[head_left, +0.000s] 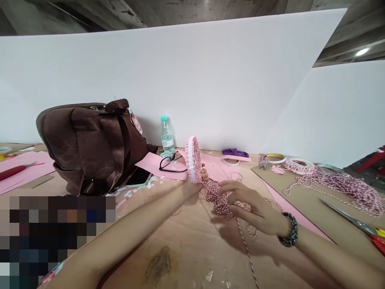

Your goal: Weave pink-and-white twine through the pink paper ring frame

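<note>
My left hand (194,185) is closed around the lower edge of a ring (190,158) with pink pleated paper, a white band and red-and-white string across its face. The ring stands on edge, face turned to the right, and hides part of the fingers. Right beside it, my right hand (251,206) has its fingers curled over a tangled bundle of red-and-white twine (221,198). A loose strand (246,249) of twine trails down toward the near table edge. The palm side of my right hand is hidden.
Behind stand a brown backpack (90,144) and a water bottle (167,134). Glasses (165,163) lie on pink paper (148,162). At right are open scissors (355,222), a twine heap (351,188), another pink ring (299,165) and tape (275,159) on cardboard (303,204).
</note>
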Available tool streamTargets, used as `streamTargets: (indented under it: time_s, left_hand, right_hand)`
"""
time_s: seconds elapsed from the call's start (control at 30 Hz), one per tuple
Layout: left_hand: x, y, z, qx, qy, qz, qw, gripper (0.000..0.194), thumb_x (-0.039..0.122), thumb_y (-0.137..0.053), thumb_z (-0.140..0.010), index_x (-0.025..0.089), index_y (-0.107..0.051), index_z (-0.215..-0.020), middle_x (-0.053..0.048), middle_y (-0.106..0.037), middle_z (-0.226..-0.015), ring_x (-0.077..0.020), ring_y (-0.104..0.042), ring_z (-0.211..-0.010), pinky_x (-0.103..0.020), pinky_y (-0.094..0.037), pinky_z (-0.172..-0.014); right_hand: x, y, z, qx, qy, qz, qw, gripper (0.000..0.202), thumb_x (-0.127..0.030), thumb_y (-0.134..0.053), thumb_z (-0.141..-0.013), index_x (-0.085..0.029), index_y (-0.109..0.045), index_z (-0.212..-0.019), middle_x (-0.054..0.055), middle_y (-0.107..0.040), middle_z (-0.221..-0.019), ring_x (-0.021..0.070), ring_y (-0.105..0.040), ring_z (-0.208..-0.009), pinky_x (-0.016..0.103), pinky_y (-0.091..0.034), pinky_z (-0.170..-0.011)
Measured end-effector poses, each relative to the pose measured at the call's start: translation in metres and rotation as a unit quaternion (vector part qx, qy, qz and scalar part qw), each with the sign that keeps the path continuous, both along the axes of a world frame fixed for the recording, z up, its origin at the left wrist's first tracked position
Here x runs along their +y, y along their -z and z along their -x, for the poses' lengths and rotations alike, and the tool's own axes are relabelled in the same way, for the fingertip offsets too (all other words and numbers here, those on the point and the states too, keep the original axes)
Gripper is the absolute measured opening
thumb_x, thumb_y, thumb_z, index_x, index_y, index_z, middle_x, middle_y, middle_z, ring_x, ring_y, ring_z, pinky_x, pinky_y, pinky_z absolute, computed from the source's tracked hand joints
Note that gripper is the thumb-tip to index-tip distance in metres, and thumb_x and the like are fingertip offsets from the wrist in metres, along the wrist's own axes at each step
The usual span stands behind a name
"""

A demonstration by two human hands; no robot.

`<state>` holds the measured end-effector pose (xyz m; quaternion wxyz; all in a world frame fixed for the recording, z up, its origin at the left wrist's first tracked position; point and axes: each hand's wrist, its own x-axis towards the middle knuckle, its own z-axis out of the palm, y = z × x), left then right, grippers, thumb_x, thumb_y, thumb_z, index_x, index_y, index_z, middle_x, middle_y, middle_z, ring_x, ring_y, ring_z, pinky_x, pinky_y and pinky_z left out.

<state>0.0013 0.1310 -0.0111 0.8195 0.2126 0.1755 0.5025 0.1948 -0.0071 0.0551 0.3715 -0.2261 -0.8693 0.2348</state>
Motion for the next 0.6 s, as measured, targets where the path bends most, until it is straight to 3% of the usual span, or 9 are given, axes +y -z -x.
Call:
streamTargets:
  time_s: [0.07,0.13,0.27,0.37,0.43,0.5,0.6]
  left_hand:
    - [0.001,-0.001,0.000,-0.004,-0.004,0.003,1.000,0.018,0.028,-0.047,-0.088,0.017,-0.047,-0.075,0.006,-0.035,-0.049,-0.0069,-0.035,-0.038,-0.017,-0.029,-0.040]
    - [0.002,-0.001,0.000,-0.006,-0.005,0.006,1.000,0.018,0.027,-0.047,-0.088,0.016,-0.047,-0.073,0.006,-0.035,-0.048,-0.0063,-0.035,-0.037,-0.016,-0.028,-0.040]
    - [0.003,0.000,0.001,-0.002,0.001,0.007,1.000,0.020,0.026,-0.047,-0.089,0.016,-0.046,-0.071,0.006,-0.034,-0.046,-0.0068,-0.038,-0.037,-0.016,-0.028,-0.039]
    - [0.004,0.002,0.002,-0.001,0.008,0.004,1.000,0.020,0.026,-0.047,-0.089,0.016,-0.047,-0.071,0.005,-0.036,-0.048,-0.0070,-0.040,-0.038,-0.017,-0.031,-0.040]
    - [0.004,0.003,0.002,-0.001,0.013,0.000,1.000,0.020,0.027,-0.047,-0.089,0.016,-0.048,-0.071,0.005,-0.038,-0.048,-0.0067,-0.040,-0.039,-0.017,-0.031,-0.041]
    - [0.005,0.004,0.002,0.000,0.017,-0.005,1.000,0.020,0.028,-0.047,-0.089,0.016,-0.049,-0.072,0.005,-0.038,-0.049,-0.0068,-0.040,-0.039,-0.018,-0.031,-0.041]
    - [0.005,0.005,0.001,0.003,0.021,-0.011,1.000,0.020,0.030,-0.046,-0.089,0.016,-0.051,-0.074,0.004,-0.039,-0.050,-0.0077,-0.039,-0.040,-0.019,-0.030,-0.040]
  right_hand:
    - [-0.012,0.003,-0.002,0.051,-0.019,0.080,0.995,0.015,-0.024,-0.038,-0.095,-0.022,-0.050,-0.086,0.004,-0.062,-0.089,0.0171,-0.057,-0.090,0.035,-0.046,-0.082]
    - [-0.021,0.006,-0.003,0.061,0.036,0.131,0.989,0.019,-0.028,-0.035,-0.096,-0.022,-0.045,-0.080,0.001,-0.057,-0.074,0.0143,-0.055,-0.069,0.029,-0.047,-0.066]
    - [-0.025,0.010,-0.007,-0.077,0.224,0.088,0.968,0.017,-0.037,-0.045,-0.091,-0.021,-0.050,-0.089,-0.002,-0.051,-0.062,0.0140,-0.048,-0.053,0.025,-0.036,-0.049]
    - [-0.021,0.016,-0.016,-0.206,0.282,0.035,0.936,0.016,-0.034,-0.048,-0.089,-0.021,-0.057,-0.093,0.000,-0.055,-0.064,0.0162,-0.053,-0.056,0.026,-0.037,-0.052]
    - [-0.020,0.018,-0.021,-0.252,0.265,0.000,0.931,0.021,-0.027,-0.042,-0.092,-0.021,-0.059,-0.081,0.002,-0.058,-0.067,0.0164,-0.054,-0.059,0.028,-0.039,-0.055]
    - [-0.024,0.017,-0.025,-0.244,0.211,-0.052,0.945,0.027,-0.021,-0.038,-0.093,-0.020,-0.059,-0.075,0.004,-0.060,-0.074,0.0168,-0.056,-0.066,0.029,-0.042,-0.060]
    - [-0.034,0.009,-0.027,-0.145,0.044,-0.108,0.983,0.019,-0.019,-0.040,-0.092,-0.021,-0.059,-0.090,0.009,-0.063,-0.100,0.0223,-0.056,-0.098,0.037,-0.046,-0.081]
